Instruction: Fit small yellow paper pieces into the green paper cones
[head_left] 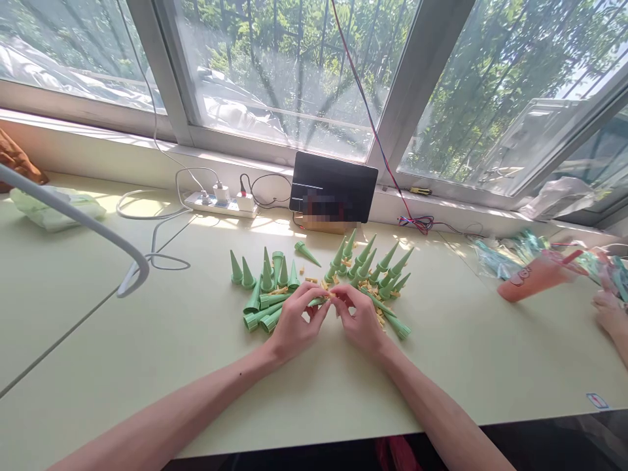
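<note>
My left hand (pixel 298 322) is closed around a green plastic cone-shaped spike (pixel 318 301), mostly hidden by the fingers. Against its tip, my right hand (pixel 362 319) pinches a small yellow piece (pixel 331 296). Both hands meet just above the table. Several green spikes (pixel 265 278) stand point up to the left, with others (pixel 255 319) lying on their sides in front of them. More upright spikes (pixel 384 265) are grouped to the right. Small yellow pieces (pixel 380 319) lie scattered among them, and one loose spike (pixel 307 253) rests behind my hands.
A dark tablet (pixel 334 186) leans by the window behind the spikes. Left of it sits a power strip (pixel 220 206) with cables. A grey bent tube (pixel 98 222) crosses the left foreground. At right are a pink drink cup (pixel 532 276), plastic bags (pixel 498 256) and another person's hand (pixel 611 311).
</note>
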`<state>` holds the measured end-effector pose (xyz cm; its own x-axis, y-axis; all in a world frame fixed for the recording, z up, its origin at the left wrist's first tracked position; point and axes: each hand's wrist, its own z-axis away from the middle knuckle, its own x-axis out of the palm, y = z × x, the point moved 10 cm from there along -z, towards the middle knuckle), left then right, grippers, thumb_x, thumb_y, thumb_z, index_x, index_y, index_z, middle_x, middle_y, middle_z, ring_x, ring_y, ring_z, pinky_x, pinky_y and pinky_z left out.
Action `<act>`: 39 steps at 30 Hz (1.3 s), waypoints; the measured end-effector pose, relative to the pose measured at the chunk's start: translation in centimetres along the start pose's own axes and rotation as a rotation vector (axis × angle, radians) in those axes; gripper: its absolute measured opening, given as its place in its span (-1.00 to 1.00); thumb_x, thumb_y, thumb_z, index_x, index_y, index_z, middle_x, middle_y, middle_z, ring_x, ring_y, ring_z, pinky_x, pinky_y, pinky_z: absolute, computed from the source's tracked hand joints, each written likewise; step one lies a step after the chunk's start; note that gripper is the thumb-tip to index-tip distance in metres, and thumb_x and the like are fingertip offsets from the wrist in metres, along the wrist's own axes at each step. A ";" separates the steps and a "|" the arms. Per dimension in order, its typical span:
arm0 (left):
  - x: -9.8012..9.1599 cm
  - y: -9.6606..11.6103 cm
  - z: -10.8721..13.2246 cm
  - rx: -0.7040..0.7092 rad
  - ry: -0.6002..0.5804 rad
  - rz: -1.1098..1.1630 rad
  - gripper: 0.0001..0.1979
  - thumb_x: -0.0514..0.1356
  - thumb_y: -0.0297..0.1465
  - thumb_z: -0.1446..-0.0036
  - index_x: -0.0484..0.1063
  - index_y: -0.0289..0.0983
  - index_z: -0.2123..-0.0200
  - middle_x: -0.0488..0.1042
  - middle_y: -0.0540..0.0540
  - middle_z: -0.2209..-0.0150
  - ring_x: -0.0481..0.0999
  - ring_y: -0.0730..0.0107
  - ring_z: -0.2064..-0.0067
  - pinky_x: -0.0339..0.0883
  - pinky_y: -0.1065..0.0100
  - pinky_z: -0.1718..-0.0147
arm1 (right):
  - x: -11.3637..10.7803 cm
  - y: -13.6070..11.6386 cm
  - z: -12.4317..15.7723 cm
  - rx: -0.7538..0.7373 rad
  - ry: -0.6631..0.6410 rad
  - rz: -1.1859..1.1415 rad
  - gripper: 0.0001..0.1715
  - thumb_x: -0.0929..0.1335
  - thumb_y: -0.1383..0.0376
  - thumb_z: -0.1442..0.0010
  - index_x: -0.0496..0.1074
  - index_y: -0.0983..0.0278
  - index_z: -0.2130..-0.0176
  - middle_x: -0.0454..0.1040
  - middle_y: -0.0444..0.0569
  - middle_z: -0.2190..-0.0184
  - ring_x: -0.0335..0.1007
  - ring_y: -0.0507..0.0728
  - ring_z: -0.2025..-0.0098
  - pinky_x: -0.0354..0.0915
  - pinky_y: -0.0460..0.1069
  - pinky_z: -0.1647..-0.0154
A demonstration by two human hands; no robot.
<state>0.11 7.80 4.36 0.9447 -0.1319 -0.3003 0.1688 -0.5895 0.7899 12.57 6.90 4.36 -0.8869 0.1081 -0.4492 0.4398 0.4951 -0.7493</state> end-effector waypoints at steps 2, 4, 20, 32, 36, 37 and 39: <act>0.1 0.0 0.0 0.005 -0.008 -0.014 -0.87 0.16 -0.41 -0.24 0.47 -0.21 0.16 0.41 -0.09 0.18 0.49 0.42 0.24 0.44 0.47 0.46 | 0.0 0.2 0.0 0.007 -0.003 -0.012 -0.83 0.27 0.23 -0.36 0.41 0.25 0.16 0.51 -0.04 0.34 0.38 0.04 0.44 0.37 -0.05 0.38; 0.0 -0.1 0.0 0.002 -0.002 -0.029 -0.88 0.15 -0.41 -0.25 0.46 -0.20 0.17 0.43 -0.09 0.18 0.49 0.42 0.23 0.43 0.47 0.46 | 0.1 0.2 0.0 0.005 -0.009 -0.017 -0.83 0.27 0.24 -0.36 0.42 0.25 0.15 0.51 -0.02 0.32 0.40 0.05 0.43 0.38 -0.04 0.37; -0.1 -1.1 0.1 -0.019 0.014 -0.071 -0.90 0.16 -0.41 -0.22 0.49 -0.19 0.29 0.40 -0.04 0.33 0.42 0.44 0.33 0.31 0.49 0.51 | 0.6 0.4 0.1 -0.008 -0.057 0.003 -0.83 0.26 0.26 -0.36 0.43 0.24 0.16 0.51 -0.02 0.30 0.39 0.05 0.40 0.38 -0.04 0.34; -0.1 -0.9 -0.1 -0.010 -0.023 -0.131 -0.79 0.16 -0.38 -0.23 0.42 -0.24 0.47 0.29 0.02 0.47 0.27 0.49 0.46 0.18 0.43 0.46 | 0.8 0.4 0.2 -0.021 -0.088 0.033 -0.79 0.24 0.24 -0.38 0.44 0.25 0.19 0.50 -0.04 0.36 0.38 0.06 0.41 0.38 -0.04 0.34; 0.0 -1.0 0.0 -0.016 -0.022 -0.120 -0.79 0.16 -0.39 -0.23 0.42 -0.24 0.48 0.30 0.02 0.47 0.28 0.50 0.46 0.19 0.44 0.47 | 0.8 0.6 0.3 -0.010 -0.092 0.022 -0.80 0.25 0.24 -0.37 0.43 0.25 0.19 0.50 -0.03 0.34 0.39 0.06 0.40 0.38 -0.03 0.33; 0.0 -1.1 0.0 -0.018 -0.021 -0.116 -0.81 0.16 -0.40 -0.22 0.43 -0.24 0.46 0.31 0.02 0.46 0.29 0.50 0.45 0.20 0.44 0.48 | 0.8 0.6 0.3 -0.007 -0.092 0.019 -0.80 0.25 0.24 -0.37 0.43 0.25 0.19 0.50 -0.03 0.33 0.39 0.06 0.39 0.38 -0.03 0.33; 0.0 -1.2 0.0 -0.029 -0.018 -0.096 -0.84 0.17 -0.41 -0.22 0.45 -0.24 0.43 0.34 0.00 0.43 0.32 0.49 0.43 0.23 0.45 0.49 | 0.8 0.6 0.2 -0.001 -0.091 0.009 -0.80 0.26 0.24 -0.37 0.43 0.25 0.18 0.50 -0.03 0.33 0.39 0.06 0.39 0.39 -0.03 0.33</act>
<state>-0.09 8.48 3.41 0.9186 -0.0907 -0.3847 0.2664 -0.5770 0.7721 12.16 7.09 3.43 -0.8663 0.0341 -0.4983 0.4478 0.4950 -0.7446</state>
